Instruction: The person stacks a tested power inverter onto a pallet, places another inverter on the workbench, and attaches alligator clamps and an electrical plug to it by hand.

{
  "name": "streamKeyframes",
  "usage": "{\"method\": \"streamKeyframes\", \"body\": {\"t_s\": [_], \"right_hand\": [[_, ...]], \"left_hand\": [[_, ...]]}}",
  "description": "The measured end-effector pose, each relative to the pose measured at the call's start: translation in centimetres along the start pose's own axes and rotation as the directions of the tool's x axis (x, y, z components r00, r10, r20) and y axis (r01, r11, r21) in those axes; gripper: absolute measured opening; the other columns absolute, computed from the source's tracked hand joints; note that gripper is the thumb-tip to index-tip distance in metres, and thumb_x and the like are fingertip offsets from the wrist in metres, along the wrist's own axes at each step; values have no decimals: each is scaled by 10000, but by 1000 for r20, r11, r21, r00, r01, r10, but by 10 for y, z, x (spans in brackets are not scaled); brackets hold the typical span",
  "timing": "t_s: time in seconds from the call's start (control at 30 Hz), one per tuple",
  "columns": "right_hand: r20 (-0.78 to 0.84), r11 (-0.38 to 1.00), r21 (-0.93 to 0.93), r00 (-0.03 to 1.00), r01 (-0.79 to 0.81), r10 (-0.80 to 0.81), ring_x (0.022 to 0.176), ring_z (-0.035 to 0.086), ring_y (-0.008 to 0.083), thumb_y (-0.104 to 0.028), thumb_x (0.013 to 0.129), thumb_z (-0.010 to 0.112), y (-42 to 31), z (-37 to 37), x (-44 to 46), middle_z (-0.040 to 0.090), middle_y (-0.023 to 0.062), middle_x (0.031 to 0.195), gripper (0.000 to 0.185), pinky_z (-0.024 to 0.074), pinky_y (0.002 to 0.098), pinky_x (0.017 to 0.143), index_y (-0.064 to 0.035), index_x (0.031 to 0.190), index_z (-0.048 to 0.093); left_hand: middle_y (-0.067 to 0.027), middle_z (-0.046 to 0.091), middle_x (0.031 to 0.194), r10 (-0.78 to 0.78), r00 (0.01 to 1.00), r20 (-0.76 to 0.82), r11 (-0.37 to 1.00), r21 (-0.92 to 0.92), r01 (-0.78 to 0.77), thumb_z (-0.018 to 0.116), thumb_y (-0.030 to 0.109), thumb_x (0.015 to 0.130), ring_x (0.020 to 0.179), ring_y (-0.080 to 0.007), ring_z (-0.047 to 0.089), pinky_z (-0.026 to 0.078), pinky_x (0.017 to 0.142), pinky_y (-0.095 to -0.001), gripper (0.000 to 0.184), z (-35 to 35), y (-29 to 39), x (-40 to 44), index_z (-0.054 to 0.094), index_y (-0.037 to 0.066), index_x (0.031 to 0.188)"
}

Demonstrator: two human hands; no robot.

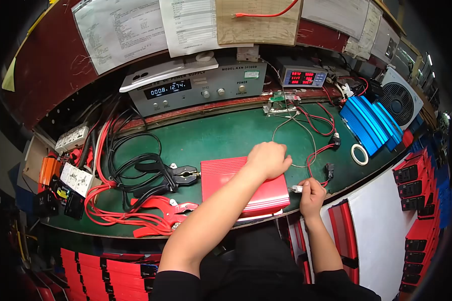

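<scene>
A red ribbed metal box [223, 175], which looks like a power inverter, lies on the green bench mat. My left hand [268, 159] is over its top at the far right, with curled fingers gripping it; some fingertips are hidden. At the box's right end, my right hand [312, 198] pinches a small pale plug [297, 188]. Whether the plug is seated in the box cannot be seen. A black clamp [183, 174] meets a terminal on the box's left end. Nearer me, a red clamp [178, 213] sits by the left front corner.
Behind stand a DC power supply [196, 83] and a small meter [305, 78] with red digits. Blue ribbed cases [369, 125], a tape roll [359, 154] and a black plug [329, 171] are on the right. Thick cables [113, 170] and white sockets [76, 178] crowd the left.
</scene>
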State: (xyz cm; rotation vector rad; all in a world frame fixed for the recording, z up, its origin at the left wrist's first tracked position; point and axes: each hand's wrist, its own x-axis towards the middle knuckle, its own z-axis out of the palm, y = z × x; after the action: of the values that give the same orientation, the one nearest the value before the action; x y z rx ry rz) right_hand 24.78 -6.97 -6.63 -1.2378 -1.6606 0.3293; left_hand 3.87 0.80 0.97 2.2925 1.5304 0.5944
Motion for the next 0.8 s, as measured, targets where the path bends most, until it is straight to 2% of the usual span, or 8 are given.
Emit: {"method": "streamKeyframes", "body": {"t_s": [0.13,0.8], "right_hand": [[-12,1000,-2,1000,21,-21,659,613,341,-137,1006,597,1,0,0,663,139,702,257,460,459,645,-25,793,686],[26,997,-39,998,61,-60,659,627,350,-112,978,617,-5,-1,3,692,135,734,205,466,449,672,-30,803,686]], "left_hand": [[-190,763,845,-17,996,-84,999,-36,14,634,356,971,843,-422,746,596,793,-554,346,-1,2,-1,732,45,854],[-192,753,839,40,995,-87,998,-43,-44,634,360,974,839,-416,738,587,778,-556,344,2,-3,-3,712,50,847]]}}
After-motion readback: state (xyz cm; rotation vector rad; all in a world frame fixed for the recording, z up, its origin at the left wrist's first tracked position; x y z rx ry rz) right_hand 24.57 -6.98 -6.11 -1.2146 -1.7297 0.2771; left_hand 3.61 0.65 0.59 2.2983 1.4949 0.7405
